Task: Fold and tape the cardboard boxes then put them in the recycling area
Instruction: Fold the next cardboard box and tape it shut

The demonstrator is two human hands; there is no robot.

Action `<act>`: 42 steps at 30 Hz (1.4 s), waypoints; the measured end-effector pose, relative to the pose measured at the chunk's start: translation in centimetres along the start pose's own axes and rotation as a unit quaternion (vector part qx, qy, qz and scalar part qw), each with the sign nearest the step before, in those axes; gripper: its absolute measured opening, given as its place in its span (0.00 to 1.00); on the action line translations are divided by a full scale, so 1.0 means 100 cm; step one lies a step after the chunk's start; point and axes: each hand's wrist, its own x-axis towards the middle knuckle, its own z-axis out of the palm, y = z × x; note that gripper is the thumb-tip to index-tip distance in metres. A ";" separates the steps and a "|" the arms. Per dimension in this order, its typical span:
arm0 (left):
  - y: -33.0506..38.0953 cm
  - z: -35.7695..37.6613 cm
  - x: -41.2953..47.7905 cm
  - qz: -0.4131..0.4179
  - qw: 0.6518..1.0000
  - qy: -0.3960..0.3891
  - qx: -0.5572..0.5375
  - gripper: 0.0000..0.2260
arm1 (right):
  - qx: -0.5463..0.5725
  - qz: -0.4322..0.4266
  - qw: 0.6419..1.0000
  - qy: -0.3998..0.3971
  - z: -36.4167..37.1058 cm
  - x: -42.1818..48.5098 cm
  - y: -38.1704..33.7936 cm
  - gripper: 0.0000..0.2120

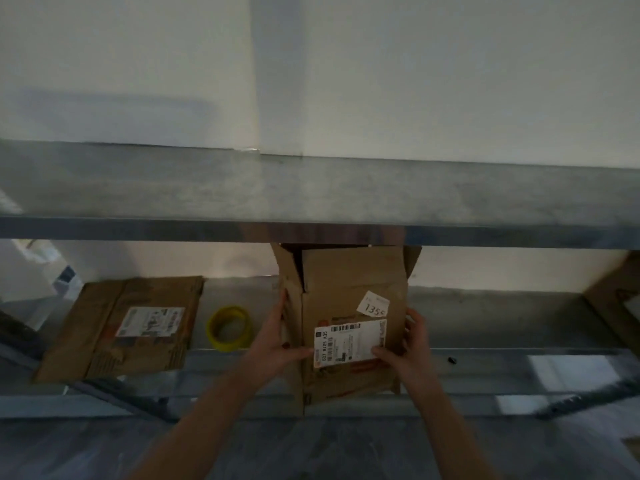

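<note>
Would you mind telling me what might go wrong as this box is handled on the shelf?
The open flaps of the box sit right under the upper shelf, so lifting could snag them. The left hand and right hand grip the box's sides low down, and it seems to overhang the front edge of the lower shelf, so it might tip forward. The tape roll lies near the left hand and could get knocked off.

Dim white wall (415, 71) behind grey metal shelving (311, 192), dark floor (329, 452) below.
</note>
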 end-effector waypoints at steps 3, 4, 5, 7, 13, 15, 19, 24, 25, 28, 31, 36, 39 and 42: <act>0.004 0.000 0.005 0.000 1.000 0.003 -0.019 0.49 | -0.018 -0.027 0.999 0.022 -0.005 0.000 0.001 0.42; 0.006 -0.001 0.006 -0.001 1.000 0.003 -0.016 0.49 | -0.023 -0.035 0.999 0.028 -0.005 -0.001 0.001 0.42; 0.008 -0.003 0.007 0.004 1.000 0.004 -0.002 0.48 | -0.027 -0.044 0.998 0.034 -0.004 -0.002 0.000 0.42; 0.011 -0.005 0.010 0.019 0.999 0.013 0.030 0.46 | -0.043 -0.050 0.997 0.044 0.004 -0.001 -0.003 0.41; -0.002 -0.015 0.010 0.025 0.995 0.081 0.045 0.36 | -0.086 -0.031 0.996 -0.011 0.027 0.002 -0.008 0.35; 0.004 -0.015 0.006 0.038 0.994 0.084 0.056 0.38 | -0.062 -0.036 0.997 -0.022 0.023 0.002 -0.015 0.37; 0.015 -0.016 0.000 0.112 0.987 0.102 0.055 0.45 | 0.004 -0.090 0.995 -0.037 0.017 0.005 -0.038 0.46; 0.024 -0.014 -0.006 0.138 0.983 0.117 0.014 0.39 | 0.032 -0.103 0.989 -0.099 0.022 -0.002 -0.045 0.42; 0.026 -0.013 -0.007 0.146 0.983 0.115 -0.007 0.39 | 0.034 -0.101 0.989 -0.102 0.022 -0.004 -0.045 0.42; 0.033 -0.010 -0.012 0.148 0.980 0.122 -0.048 0.38 | 0.040 -0.085 0.991 -0.093 0.025 -0.008 -0.046 0.38; 0.040 -0.010 -0.020 0.148 0.979 0.135 -0.028 0.31 | 0.013 -0.088 0.993 -0.077 0.029 -0.013 -0.047 0.33; 0.037 -0.012 -0.044 0.123 0.988 0.095 -0.019 0.33 | -0.002 -0.101 0.993 -0.052 0.033 -0.025 -0.044 0.44; 0.034 -0.011 -0.057 0.110 0.990 0.092 -0.003 0.32 | 0.023 -0.092 0.995 -0.037 0.037 -0.037 -0.037 0.43; 0.041 -0.013 -0.061 0.118 0.988 0.102 0.000 0.26 | 0.050 -0.086 0.995 -0.032 0.038 -0.042 -0.036 0.44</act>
